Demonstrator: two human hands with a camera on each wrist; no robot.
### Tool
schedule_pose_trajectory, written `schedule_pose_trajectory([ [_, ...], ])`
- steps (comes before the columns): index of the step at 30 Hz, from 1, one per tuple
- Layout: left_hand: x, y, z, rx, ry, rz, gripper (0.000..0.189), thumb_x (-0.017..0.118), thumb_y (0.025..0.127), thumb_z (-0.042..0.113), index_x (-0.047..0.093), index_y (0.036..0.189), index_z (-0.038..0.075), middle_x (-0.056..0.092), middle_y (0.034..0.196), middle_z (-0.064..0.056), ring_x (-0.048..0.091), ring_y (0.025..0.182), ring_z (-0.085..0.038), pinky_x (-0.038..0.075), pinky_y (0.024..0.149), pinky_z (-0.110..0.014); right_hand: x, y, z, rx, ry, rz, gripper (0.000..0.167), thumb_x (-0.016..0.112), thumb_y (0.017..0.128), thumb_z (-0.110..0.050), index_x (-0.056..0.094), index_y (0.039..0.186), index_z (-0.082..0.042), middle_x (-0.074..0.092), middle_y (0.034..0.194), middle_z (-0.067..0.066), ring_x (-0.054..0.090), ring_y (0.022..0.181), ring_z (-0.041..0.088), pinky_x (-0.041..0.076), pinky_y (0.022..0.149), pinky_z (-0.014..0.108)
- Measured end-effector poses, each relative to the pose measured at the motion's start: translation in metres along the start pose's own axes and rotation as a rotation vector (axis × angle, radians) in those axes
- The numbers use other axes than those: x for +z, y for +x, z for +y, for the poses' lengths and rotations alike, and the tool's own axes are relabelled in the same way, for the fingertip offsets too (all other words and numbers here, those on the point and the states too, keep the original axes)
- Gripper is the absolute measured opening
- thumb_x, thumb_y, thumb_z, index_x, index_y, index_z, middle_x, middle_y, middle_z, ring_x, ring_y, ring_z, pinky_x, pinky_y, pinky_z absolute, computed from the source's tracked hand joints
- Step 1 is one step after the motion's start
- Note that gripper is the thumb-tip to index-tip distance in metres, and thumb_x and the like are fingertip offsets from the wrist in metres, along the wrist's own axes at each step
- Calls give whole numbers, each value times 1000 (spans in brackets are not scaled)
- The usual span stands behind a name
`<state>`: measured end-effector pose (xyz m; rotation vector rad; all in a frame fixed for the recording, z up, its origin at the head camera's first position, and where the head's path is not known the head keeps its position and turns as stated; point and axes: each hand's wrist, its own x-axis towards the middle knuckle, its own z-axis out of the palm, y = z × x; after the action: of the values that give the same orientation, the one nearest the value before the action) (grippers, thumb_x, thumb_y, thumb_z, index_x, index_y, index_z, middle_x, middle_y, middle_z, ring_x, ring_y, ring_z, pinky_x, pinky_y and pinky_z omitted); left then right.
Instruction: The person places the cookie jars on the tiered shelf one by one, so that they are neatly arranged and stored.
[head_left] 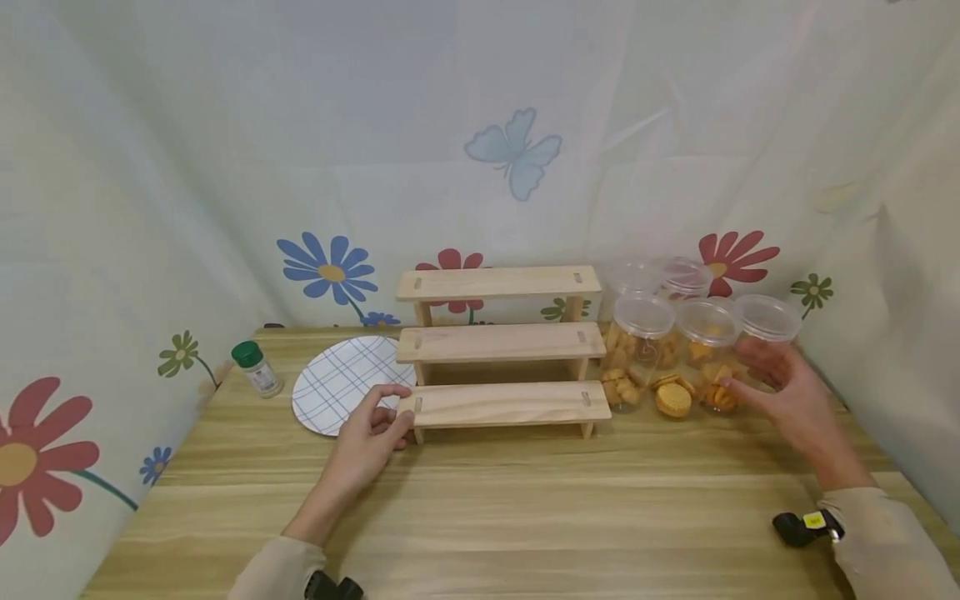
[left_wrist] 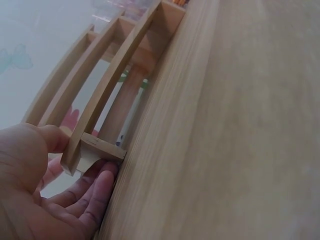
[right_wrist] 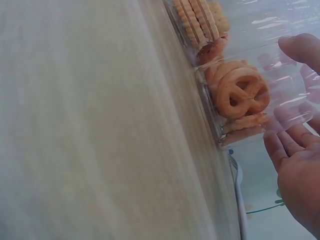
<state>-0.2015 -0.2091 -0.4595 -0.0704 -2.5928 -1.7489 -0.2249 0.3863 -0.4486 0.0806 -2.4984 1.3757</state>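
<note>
A three-tier wooden display stand [head_left: 504,405] stands mid-table. My left hand [head_left: 369,435] grips the left end of its lowest tier; in the left wrist view the thumb lies over the board and the fingers [left_wrist: 95,200] reach beside the end support. On the right, my right hand [head_left: 798,400] is spread at the clear lidded jars, its thumb and fingers apart. The right wrist view shows the thumb [right_wrist: 302,50] and fingertips beside a clear jar of pretzel-shaped cookies [right_wrist: 243,96]. Next to it stands a jar of sandwich biscuits [right_wrist: 197,20].
Several clear jars [head_left: 643,315] of snacks cluster right of the stand. Left of it lies a round white plate [head_left: 330,387] with blue grid lines. A small green-capped shaker bottle [head_left: 257,369] stands at the far left. A flower-printed curtain [head_left: 517,67] hangs behind the wooden table [head_left: 540,508].
</note>
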Motion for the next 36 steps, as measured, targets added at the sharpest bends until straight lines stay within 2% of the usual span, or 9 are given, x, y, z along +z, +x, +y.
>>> schedule_pose_trajectory([
  [4, 0, 0, 0, -2, -5, -1, 37, 71, 112, 21, 61, 147, 17, 76, 106, -17, 77, 95, -27, 66, 81, -32, 0, 0, 3, -20, 42, 3, 60, 83, 103, -15, 51, 154, -13, 61, 135, -21, 54, 121, -12, 45, 98, 1],
  [7, 0, 0, -1, -2, -7, 0, 36, 71, 112, 22, 61, 147, 17, 76, 107, -17, 77, 97, -26, 67, 82, -33, 0, 0, 4, -28, 59, 5, 58, 83, 103, -12, 52, 152, -14, 60, 131, -27, 55, 120, -12, 45, 97, 1],
  [11, -1, -3, -3, -6, -7, -2, 36, 71, 112, 21, 61, 146, 16, 76, 107, -17, 77, 98, -26, 67, 82, -32, 1, -2, 6, -28, 68, 2, 56, 84, 101, -10, 54, 149, -12, 62, 129, -27, 58, 120, -11, 46, 96, 2],
  [15, -1, -2, -3, 8, -8, -14, 37, 71, 112, 21, 59, 147, 16, 76, 107, -18, 77, 97, -26, 66, 82, -32, -2, -2, 4, -3, 47, 16, 55, 86, 101, -17, 55, 146, -13, 64, 128, -22, 59, 119, -6, 46, 94, 3],
  [18, -1, -1, -1, 19, -4, -21, 38, 70, 113, 22, 59, 148, 16, 75, 106, -18, 77, 96, -27, 66, 82, -32, -6, 0, 0, 19, 22, 37, 53, 86, 101, -22, 55, 144, -15, 63, 128, -19, 58, 119, -4, 45, 94, 2],
  [22, 0, 0, 2, 19, 5, -20, 36, 70, 113, 22, 60, 147, 16, 75, 104, -19, 77, 95, -27, 66, 81, -32, -11, 0, -6, 17, 19, 82, 50, 86, 101, -19, 57, 143, -14, 63, 126, -18, 59, 117, -2, 45, 93, 2],
  [29, 1, 1, 2, 23, 8, -22, 33, 70, 113, 21, 61, 144, 16, 75, 100, -19, 77, 91, -27, 67, 80, -31, -31, 2, -29, 34, 23, 161, 51, 84, 102, -23, 59, 146, -24, 64, 119, -22, 60, 110, -2, 45, 90, 0],
  [36, 0, 2, 2, 24, 10, -26, 33, 70, 113, 22, 60, 144, 16, 75, 101, -19, 77, 91, -26, 66, 81, -30, -61, 23, -67, -29, 54, 248, 50, 84, 101, -15, 63, 146, -22, 67, 117, -21, 59, 105, 3, 47, 86, 3],
])
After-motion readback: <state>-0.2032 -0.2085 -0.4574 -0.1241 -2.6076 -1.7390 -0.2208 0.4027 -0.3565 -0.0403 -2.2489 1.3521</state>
